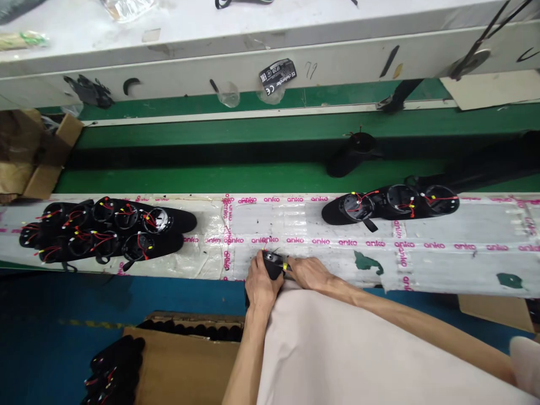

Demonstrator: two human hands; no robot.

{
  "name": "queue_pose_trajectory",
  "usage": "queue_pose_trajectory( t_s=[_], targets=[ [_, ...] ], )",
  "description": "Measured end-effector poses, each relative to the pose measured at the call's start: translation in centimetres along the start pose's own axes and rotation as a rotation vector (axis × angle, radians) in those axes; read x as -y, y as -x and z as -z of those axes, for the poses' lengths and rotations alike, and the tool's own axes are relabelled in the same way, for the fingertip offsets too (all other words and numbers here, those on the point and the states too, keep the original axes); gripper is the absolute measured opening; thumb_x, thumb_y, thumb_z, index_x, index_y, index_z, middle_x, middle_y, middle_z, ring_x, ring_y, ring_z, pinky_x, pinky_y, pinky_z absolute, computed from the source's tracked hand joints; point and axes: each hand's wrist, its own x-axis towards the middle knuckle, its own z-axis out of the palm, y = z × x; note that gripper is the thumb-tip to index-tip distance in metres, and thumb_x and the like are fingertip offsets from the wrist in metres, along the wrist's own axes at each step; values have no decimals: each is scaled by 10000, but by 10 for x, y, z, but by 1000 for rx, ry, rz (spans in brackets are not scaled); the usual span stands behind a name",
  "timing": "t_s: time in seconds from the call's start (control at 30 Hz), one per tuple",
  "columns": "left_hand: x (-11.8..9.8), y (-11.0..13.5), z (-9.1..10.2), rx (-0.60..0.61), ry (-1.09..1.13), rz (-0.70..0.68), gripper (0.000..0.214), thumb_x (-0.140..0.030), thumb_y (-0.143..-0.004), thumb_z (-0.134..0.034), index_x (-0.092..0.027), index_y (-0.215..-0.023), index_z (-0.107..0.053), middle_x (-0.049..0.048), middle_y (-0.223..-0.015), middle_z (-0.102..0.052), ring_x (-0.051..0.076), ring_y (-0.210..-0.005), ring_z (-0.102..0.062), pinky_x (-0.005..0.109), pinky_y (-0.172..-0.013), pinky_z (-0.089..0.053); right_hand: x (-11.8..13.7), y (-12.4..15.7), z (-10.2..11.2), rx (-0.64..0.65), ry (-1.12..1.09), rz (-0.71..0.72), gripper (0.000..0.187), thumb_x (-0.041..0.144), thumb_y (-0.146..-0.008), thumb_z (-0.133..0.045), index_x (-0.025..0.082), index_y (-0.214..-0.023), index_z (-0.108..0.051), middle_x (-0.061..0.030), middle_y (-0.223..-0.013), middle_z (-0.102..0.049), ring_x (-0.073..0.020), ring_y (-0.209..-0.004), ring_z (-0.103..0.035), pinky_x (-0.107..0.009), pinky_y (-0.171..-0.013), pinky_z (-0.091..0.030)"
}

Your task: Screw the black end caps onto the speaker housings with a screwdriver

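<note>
Black plastic housing (273, 263), small and rounded, with thin red and yellow-tipped wires, sits at the near edge of the surface, held between both hands. The left hand (261, 284) wraps it from below and behind, its grip closed around the body, probably so the open side faces up toward the eyes. The right hand (310, 273) closes its fingertips on the housing's right side, where a yellow tip shows. Whether they pinch a wire or the shell itself is too small to tell. Both wrists rest against the white taped surface (442, 264), which likely steadies the fine work.

On that surface, patched with pink-lettered tape, a heap of similar black housings (105, 230) lies well apart to the left. A short overlapping row of three more (392, 205) lies to the right, so the two groups seem kept separate. Beyond runs a green belt (253, 174). A brown cardboard box (185, 360) with more black parts stands below the left arm.
</note>
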Motion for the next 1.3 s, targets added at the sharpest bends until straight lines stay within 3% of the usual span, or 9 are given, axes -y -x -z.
queue_pose_trajectory(
  t_s=[0.77,1.3],
  targets=[
    [0,1,-4,-42,-54,-18,870,-352,-764,-752,-173,-1506,-336,143,-1314,-599,308,-1150,-637,377,-873,-535,-1,-1,-2,34,-3,-27,339,350,-1034,-412,137,-1222,-597,-163,-1016,-759,-307,-990,-724,-366,-818,-509],
    [-3,2,-10,-66,-103,-24,840,-328,-784,-719,-138,-1508,-338,170,-1325,-588,330,-1158,-621,411,-897,-543,20,-2,16,114,-17,-135,310,232,-995,-443,117,-1190,-655,-194,-1029,-752,-306,-970,-723,-372,-803,-519]
  ],
)
